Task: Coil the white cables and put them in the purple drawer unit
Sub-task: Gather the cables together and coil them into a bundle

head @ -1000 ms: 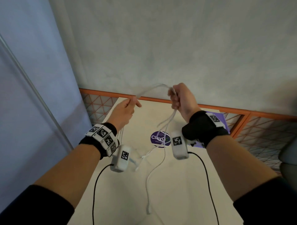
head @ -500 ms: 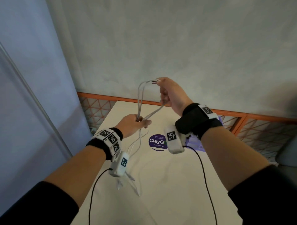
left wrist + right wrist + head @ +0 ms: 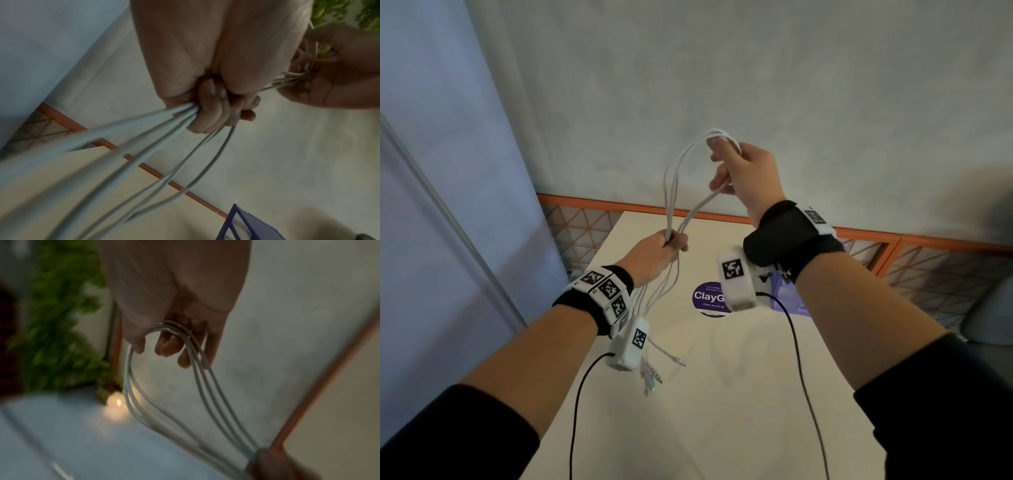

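Several white cables [image 3: 674,192] form a tall loop held in the air over the table. My left hand [image 3: 661,253] grips the bottom of the loop in its fist [image 3: 213,112], and the loose ends with their plugs [image 3: 654,373] hang below that wrist. My right hand [image 3: 743,171] is raised higher and holds the top of the loop [image 3: 174,331] over its curled fingers. The purple drawer unit [image 3: 787,301] stands on the table behind my right wrist, mostly hidden; one corner [image 3: 246,227] shows in the left wrist view.
A cream table [image 3: 722,394] has a round purple sticker [image 3: 709,299] near its middle. An orange mesh rail [image 3: 893,246] runs along the table's far side. A grey wall rises behind, and a pale blue panel [image 3: 448,171] stands to the left.
My right hand rose, drawing the cables up into a tall loop. My left hand dropped below it, gathering the strands at the bottom. The trailing ends lifted off the table.
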### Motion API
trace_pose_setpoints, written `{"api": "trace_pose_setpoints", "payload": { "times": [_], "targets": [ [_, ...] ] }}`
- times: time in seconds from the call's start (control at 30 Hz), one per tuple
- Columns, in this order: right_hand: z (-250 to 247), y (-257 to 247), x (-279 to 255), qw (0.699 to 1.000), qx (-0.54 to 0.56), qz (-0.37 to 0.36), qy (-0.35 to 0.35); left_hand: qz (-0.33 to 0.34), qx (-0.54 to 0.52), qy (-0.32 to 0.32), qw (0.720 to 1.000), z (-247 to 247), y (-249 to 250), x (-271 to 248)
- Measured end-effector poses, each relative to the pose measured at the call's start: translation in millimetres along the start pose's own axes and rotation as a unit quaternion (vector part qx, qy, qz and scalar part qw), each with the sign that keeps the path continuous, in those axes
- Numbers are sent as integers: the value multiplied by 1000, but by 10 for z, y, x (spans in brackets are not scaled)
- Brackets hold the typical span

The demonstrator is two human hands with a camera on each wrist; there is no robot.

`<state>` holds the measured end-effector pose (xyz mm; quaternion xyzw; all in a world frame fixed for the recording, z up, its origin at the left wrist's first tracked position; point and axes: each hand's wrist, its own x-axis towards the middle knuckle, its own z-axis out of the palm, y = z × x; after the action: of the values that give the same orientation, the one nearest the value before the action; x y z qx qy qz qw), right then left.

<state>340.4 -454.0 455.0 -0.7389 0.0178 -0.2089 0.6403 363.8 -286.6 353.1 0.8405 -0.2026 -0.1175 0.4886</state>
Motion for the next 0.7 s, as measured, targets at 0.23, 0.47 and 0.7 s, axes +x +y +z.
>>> {"api": "trace_pose_setpoints", "payload": {
  "times": [0.23,0.47,0.7],
  "targets": [
    [-9,-138,-15,971,202,90,-85,0,146,12,989,-23,-129,34],
    [-53,-284,53,979,197,45,-35,-47,230,-34,971,-73,-174,-36],
    [-109,-269,113,999,-2,-41,11,-82,19,-38,996,-123,-202,-125]
  ]
}}
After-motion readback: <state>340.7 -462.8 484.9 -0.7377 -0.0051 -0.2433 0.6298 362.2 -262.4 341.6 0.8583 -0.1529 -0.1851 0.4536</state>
